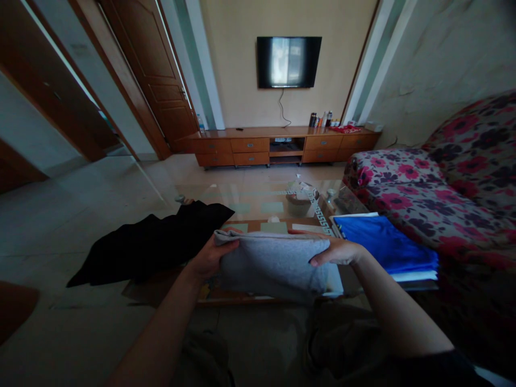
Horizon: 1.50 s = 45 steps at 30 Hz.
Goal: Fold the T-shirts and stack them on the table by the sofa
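Note:
Between my two hands hangs a folded grey garment (274,263), held up over the near edge of a glass coffee table (242,200). My left hand (210,257) is closed on its upper left corner, thumb on the near side. At the upper right corner my right hand (332,251) pinches the cloth in the same way. Its exact kind does not show. To the left, a black garment (157,242) lies loosely spread on the table. A folded blue cloth (387,244) rests on the right end, with white layers under it.
A basket (302,200) with white plastic in it is at the table's far side. The flowered sofa (407,172) borders the right. Beyond stands a low wooden TV cabinet (250,145) with bottles (322,119), below a wall-mounted television (288,62).

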Each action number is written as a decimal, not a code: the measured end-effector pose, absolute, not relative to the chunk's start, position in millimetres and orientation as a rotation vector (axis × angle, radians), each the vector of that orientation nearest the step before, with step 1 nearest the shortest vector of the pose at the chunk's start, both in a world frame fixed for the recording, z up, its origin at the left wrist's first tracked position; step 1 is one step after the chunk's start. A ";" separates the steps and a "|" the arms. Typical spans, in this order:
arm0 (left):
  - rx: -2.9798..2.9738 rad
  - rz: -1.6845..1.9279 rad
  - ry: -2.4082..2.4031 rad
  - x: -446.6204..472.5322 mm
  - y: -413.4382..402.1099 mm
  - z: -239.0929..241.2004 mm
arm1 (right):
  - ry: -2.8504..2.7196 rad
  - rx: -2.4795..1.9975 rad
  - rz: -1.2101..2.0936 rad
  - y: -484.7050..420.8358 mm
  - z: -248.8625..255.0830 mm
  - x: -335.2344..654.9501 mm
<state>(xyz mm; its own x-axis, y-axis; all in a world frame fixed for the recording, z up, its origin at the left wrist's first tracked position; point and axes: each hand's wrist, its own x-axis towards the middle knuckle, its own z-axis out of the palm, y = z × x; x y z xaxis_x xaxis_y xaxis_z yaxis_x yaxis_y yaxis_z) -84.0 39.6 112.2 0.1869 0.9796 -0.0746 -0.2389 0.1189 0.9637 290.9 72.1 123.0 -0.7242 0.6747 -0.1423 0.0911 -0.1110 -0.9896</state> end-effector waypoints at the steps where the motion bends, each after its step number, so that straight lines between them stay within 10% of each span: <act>1: 1.029 1.123 0.945 -85.0 38.9 112.9 | -1.745 -0.846 1.900 71.9 123.2 290.8; 11: 0.990 1.201 1.125 -86.5 53.8 111.7 | -1.418 -1.091 1.852 72.3 111.5 283.3; 23: 1.965 1.240 1.140 -101.2 75.7 110.5 | -2.024 -1.010 0.597 95.5 104.1 279.6; 32: 2.460 0.223 1.328 -99.1 55.6 26.2 | -2.511 -1.444 0.895 83.4 44.7 301.1; 45: 2.398 0.479 1.117 -21.2 48.7 11.1 | -1.986 -1.865 0.716 98.3 28.3 245.5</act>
<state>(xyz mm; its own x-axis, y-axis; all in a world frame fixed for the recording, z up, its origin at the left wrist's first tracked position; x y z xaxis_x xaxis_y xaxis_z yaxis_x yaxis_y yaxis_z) -21.2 48.7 11.1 0.6117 0.7819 0.1201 0.6261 -0.5713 0.5306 245.5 98.3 28.3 -0.0936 0.9903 -0.1026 0.8281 0.0202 -0.5602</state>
